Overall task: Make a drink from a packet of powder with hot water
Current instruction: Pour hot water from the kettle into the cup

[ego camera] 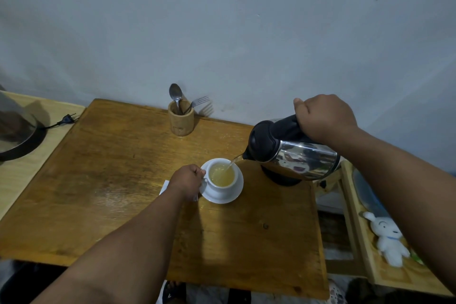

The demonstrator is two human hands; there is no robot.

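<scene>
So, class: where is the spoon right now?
In the head view the spoon stands bowl-up in the wooden holder beside a fork, at the table's far edge by the wall, behind the cup.

Table: cup on saucer near centre | left hand at cup's left | kettle right of cup, tilted, spout over it, in right hand | holder behind, with spoon and fork | plug far left
</scene>
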